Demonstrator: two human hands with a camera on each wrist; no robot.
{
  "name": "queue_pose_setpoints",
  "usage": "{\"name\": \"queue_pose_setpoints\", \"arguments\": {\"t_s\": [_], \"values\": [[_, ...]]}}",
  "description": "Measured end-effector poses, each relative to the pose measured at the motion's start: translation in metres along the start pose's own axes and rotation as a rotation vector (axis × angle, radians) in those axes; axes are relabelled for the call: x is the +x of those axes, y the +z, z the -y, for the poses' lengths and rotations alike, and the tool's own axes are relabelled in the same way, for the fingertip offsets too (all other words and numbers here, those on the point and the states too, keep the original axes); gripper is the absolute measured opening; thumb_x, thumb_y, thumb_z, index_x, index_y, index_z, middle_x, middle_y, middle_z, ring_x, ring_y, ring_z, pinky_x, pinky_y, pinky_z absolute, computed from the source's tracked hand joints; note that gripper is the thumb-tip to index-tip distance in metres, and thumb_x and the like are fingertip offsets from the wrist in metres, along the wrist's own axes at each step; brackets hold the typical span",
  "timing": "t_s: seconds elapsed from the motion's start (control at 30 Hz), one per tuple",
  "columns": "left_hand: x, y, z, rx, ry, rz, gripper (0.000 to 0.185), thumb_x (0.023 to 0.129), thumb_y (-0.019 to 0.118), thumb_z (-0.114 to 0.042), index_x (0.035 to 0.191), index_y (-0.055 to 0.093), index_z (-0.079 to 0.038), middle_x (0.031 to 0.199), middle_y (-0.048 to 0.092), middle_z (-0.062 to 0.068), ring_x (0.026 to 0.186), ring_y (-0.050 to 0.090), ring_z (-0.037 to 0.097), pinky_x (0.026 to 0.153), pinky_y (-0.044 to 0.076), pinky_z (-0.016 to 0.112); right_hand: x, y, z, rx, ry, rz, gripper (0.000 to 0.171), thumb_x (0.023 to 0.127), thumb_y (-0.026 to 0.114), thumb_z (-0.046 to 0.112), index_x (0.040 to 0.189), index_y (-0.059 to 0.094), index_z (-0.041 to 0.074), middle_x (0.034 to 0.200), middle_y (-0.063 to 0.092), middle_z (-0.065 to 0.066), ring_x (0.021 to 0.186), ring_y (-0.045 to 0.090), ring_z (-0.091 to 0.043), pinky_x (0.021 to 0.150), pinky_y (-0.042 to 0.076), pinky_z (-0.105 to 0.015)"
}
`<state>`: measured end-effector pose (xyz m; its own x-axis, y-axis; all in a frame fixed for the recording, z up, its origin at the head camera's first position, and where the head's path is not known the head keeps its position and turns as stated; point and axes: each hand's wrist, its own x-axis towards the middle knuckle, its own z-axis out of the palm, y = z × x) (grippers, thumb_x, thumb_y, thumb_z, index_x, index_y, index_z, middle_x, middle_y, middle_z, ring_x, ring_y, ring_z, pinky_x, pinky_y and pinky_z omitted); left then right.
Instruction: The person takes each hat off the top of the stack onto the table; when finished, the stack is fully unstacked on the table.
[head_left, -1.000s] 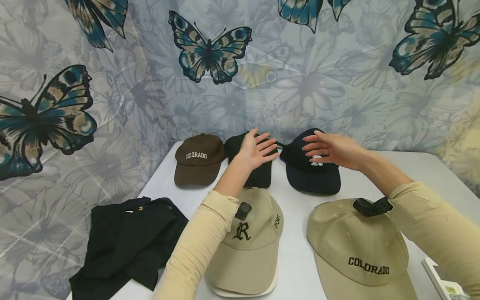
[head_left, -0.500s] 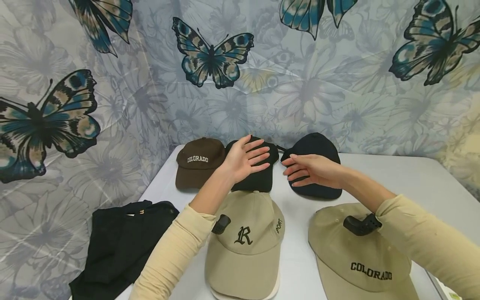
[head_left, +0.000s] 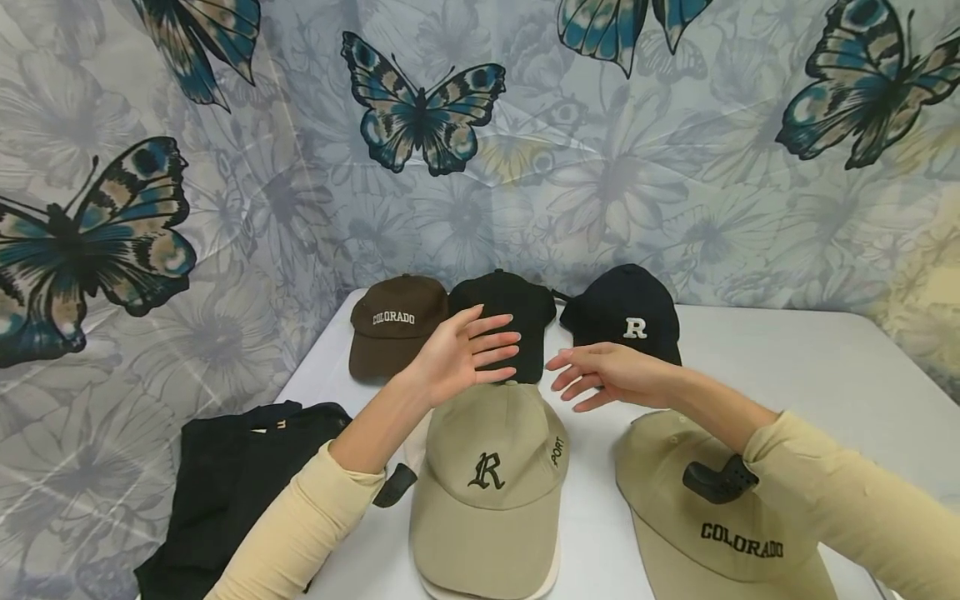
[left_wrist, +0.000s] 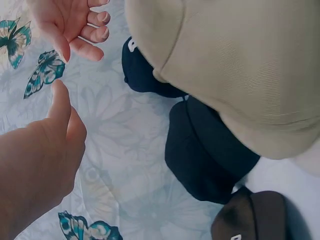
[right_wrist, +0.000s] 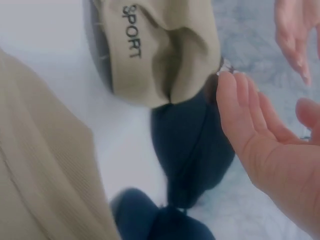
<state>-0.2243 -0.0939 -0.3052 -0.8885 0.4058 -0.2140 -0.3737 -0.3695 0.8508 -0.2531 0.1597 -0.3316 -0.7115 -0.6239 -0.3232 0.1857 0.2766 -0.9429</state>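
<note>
In the head view my left hand (head_left: 461, 350) hovers with fingers spread, in front of a plain black cap (head_left: 517, 304) and above a beige cap (head_left: 491, 492) marked with an R. My right hand (head_left: 618, 375) faces it, fingers loosely straight, in front of a navy cap (head_left: 626, 300) with a white R. Both palms turn toward each other and hold nothing. The left wrist view shows my left hand (left_wrist: 42, 155) apart from the caps. In the right wrist view my right hand (right_wrist: 265, 130) is near the beige cap (right_wrist: 165, 50) lettered SPORT.
A brown COLORADO cap (head_left: 397, 325) stands at the back left of the white table (head_left: 787, 358). A folded black garment (head_left: 240, 483) lies at the front left. Another beige COLORADO cap (head_left: 720, 517) is at the front right. Butterfly-patterned cloth (head_left: 615, 167) hangs behind.
Both hands have come lower and nearer, and shifted left. The white R on the navy cap, covered by the right hand half a second ago, shows again. The caps have stayed put.
</note>
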Motion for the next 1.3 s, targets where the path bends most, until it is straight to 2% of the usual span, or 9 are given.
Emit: {"name": "queue_pose_setpoints", "arguments": {"t_s": [0.33,0.57,0.73,0.93,1.13,1.3], "values": [[-0.023,-0.024,0.012,-0.001,-0.009,0.012,0.054,0.103,0.033,-0.035,0.145,0.034,-0.001,0.135,0.042,0.021,0.128,0.039,0.035,0.103,0.036,0.048,0.001,0.013,-0.016,0.007,0.007,0.065,0.041,0.103,0.044,0.023,0.129,0.048,-0.008,0.108,0.060,-0.018,0.098,0.062,-0.025,0.084,0.052,-0.041],[-0.038,-0.045,0.022,0.011,-0.027,-0.004,0.056,0.103,0.032,-0.035,0.146,0.030,0.002,0.141,0.036,0.024,0.136,0.027,0.040,0.103,0.035,0.048,0.001,0.021,-0.023,0.015,0.007,0.066,0.040,0.102,0.047,0.024,0.127,0.050,-0.007,0.101,0.061,-0.013,0.093,0.062,-0.022,0.082,0.052,-0.040],[-0.050,-0.061,0.030,0.085,-0.056,-0.063,0.057,0.103,0.032,-0.035,0.146,0.030,0.002,0.145,0.031,0.026,0.133,0.033,0.038,0.102,0.037,0.046,0.002,0.025,-0.029,0.036,0.002,0.058,0.036,0.102,0.045,0.019,0.128,0.048,-0.006,0.100,0.060,-0.013,0.093,0.062,-0.022,0.083,0.052,-0.040],[-0.064,-0.078,0.044,0.141,-0.125,-0.147,0.057,0.102,0.035,-0.035,0.146,0.028,0.002,0.142,0.036,0.023,0.121,0.045,0.031,0.095,0.044,0.041,0.003,0.031,-0.036,0.080,0.029,-0.012,0.039,0.100,0.051,0.025,0.123,0.044,-0.005,0.096,0.058,-0.013,0.091,0.062,-0.024,0.081,0.053,-0.041],[-0.073,-0.089,0.057,0.231,-0.123,-0.228,0.056,0.101,0.039,-0.035,0.144,0.033,0.000,0.137,0.041,0.021,0.117,0.046,0.030,0.095,0.042,0.045,0.006,0.038,-0.040,0.097,0.064,-0.048,0.032,0.098,0.054,0.024,0.113,0.048,-0.003,0.095,0.056,-0.014,0.089,0.062,-0.025,0.080,0.054,-0.040],[-0.079,-0.093,0.069,0.252,-0.129,-0.328,0.053,0.098,0.047,-0.033,0.139,0.038,-0.001,0.127,0.046,0.018,0.111,0.048,0.029,0.089,0.046,0.044,0.007,0.040,-0.042,0.095,0.051,-0.043,0.033,0.098,0.054,0.022,0.118,0.047,-0.004,0.094,0.056,-0.013,0.089,0.063,-0.024,0.080,0.054,-0.040]]}}
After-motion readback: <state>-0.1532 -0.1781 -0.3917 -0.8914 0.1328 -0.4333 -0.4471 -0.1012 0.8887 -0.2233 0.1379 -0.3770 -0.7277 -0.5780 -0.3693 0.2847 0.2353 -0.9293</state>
